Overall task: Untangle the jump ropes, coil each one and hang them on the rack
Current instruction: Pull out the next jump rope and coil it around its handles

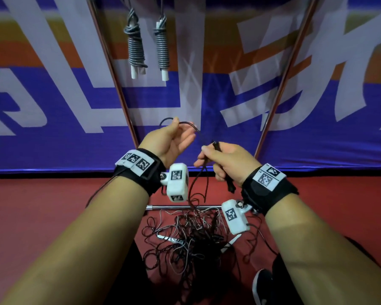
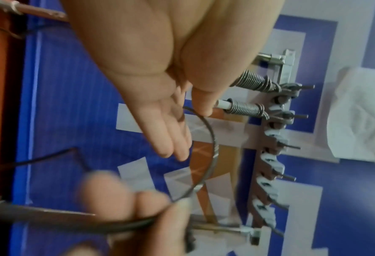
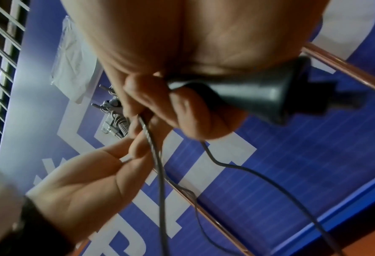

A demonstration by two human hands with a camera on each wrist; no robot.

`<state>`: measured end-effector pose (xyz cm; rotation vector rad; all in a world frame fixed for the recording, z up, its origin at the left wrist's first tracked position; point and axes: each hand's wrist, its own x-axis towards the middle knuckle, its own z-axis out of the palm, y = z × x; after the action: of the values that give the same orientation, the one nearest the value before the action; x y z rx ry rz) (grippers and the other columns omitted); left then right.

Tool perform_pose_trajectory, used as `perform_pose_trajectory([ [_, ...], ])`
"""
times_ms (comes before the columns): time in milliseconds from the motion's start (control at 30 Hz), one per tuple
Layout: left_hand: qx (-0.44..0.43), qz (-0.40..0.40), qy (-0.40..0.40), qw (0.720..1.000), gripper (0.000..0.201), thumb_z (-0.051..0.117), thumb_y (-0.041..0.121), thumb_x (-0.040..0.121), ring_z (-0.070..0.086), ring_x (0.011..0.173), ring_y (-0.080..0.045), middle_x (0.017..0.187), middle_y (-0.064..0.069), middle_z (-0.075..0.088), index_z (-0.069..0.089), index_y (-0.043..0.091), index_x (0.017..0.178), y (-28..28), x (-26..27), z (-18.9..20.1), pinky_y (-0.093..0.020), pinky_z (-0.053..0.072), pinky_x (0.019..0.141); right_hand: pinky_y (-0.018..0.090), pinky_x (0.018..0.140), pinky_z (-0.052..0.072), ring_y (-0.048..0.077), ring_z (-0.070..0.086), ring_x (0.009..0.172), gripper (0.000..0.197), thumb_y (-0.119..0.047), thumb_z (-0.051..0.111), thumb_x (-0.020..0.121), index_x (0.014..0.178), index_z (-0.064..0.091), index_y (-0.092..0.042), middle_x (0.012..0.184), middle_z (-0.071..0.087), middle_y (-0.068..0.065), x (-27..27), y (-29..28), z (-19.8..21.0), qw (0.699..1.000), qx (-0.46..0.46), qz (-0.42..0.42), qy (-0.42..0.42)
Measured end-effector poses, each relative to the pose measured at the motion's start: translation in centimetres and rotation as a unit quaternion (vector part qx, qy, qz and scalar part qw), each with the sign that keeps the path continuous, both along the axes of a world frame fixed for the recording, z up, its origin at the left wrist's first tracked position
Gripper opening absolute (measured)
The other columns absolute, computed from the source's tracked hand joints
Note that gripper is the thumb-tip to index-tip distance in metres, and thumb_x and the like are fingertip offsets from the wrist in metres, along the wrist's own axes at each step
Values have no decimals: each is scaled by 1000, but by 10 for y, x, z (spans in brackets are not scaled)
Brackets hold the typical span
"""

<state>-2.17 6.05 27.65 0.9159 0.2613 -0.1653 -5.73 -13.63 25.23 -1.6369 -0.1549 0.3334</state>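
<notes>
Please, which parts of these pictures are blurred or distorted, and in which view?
Head view: sharp at the centre, wide-angle bending of the rack poles. Left wrist view: the right hand near the lens is smeared, the cord fairly sharp. Right wrist view: dim, the black handle soft, the left hand slightly blurred.

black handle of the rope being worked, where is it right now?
The black handle is gripped in the right hand, centre-right of the head view; its end pokes out below the fist, above the tangled ropes on the floor.
</notes>
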Motion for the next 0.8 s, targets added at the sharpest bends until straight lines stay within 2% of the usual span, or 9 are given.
perform_pose_trajectory([
  [100, 113, -131, 9, 985, 73, 36, 71, 102, 73, 116, -25, 127, -7, 75, 64, 9, 125, 1, -11, -22, -46, 53, 104, 40, 58, 41, 24, 44, 51, 33, -48, 63, 105, 100, 75, -18, 82, 76, 15, 4, 2, -4, 996, -15, -73, -47],
  [200, 270, -255, 20, 928, 92, 36, 96, 81, 73, 117, -21, 124, 3, 77, 69, 22, 126, -5, -25, -33, -38, 48, 96, 35, 56, 42, 22, 50, 55, 27, -43, 61, 108, 99, 73, -20, 99, 82, 1, 13, 0, -6, 990, 44, -128, -36],
  [267, 389, -315, -21, 865, 64, 60, 75, 90, 73, 111, -20, 117, -1, 78, 72, 21, 120, -6, -31, -45, -38, 46, 86, 32, 56, 43, 20, 51, 55, 28, -40, 59, 109, 103, 70, -16, 108, 82, -1, 19, -2, -9, 986, 73, -146, -30],
  [333, 433, -347, -29, 831, 22, 69, 33, 101, 70, 102, -23, 115, -11, 78, 73, 13, 110, -5, -31, -63, -37, 50, 80, 32, 56, 45, 21, 53, 57, 30, -41, 56, 110, 110, 69, -14, 113, 82, -2, 25, -5, -10, 984, 75, -160, -27],
  [400, 406, -335, 0, 850, 12, 58, 10, 107, 73, 103, -31, 113, -13, 78, 70, 10, 106, -3, -30, -71, -34, 56, 76, 32, 57, 49, 21, 57, 60, 30, -44, 53, 111, 117, 71, -21, 114, 81, -7, 28, -9, -14, 985, 42, -165, -16],
  [500, 325, -265, 8, 908, 14, 53, 8, 109, 77, 99, -32, 115, -14, 78, 67, 11, 109, -2, -23, -60, -33, 62, 75, 32, 53, 54, 17, 63, 57, 31, -47, 50, 111, 128, 69, -30, 108, 82, -8, 31, -9, -24, 985, -58, -161, 14],
  [600, 191, -162, 31, 968, 14, 53, 6, 108, 79, 91, -30, 112, -16, 78, 67, 6, 110, -1, -13, -50, -29, 65, 66, 29, 52, 54, 15, 65, 60, 33, -43, 48, 112, 130, 66, -23, 109, 81, -3, 29, -7, -31, 981, -153, -104, 58],
  [700, 60, -79, 37, 994, 18, 45, 2, 110, 80, 89, -29, 102, -18, 78, 63, -1, 110, -3, -3, -47, -28, 65, 72, 30, 68, 50, 18, 65, 70, 48, -53, 43, 113, 125, 70, -15, 107, 83, 3, 22, -3, -29, 980, -163, -6, 111],
  [800, -21, -17, 59, 998, 20, 39, 0, 111, 79, 92, -31, 105, -21, 75, 59, -5, 111, 0, 4, -48, -32, 64, 83, 40, 88, 48, 23, 72, 92, 61, -58, 35, 113, 111, 73, -9, 99, 82, 12, 16, 5, -27, 982, -71, 47, 167],
])
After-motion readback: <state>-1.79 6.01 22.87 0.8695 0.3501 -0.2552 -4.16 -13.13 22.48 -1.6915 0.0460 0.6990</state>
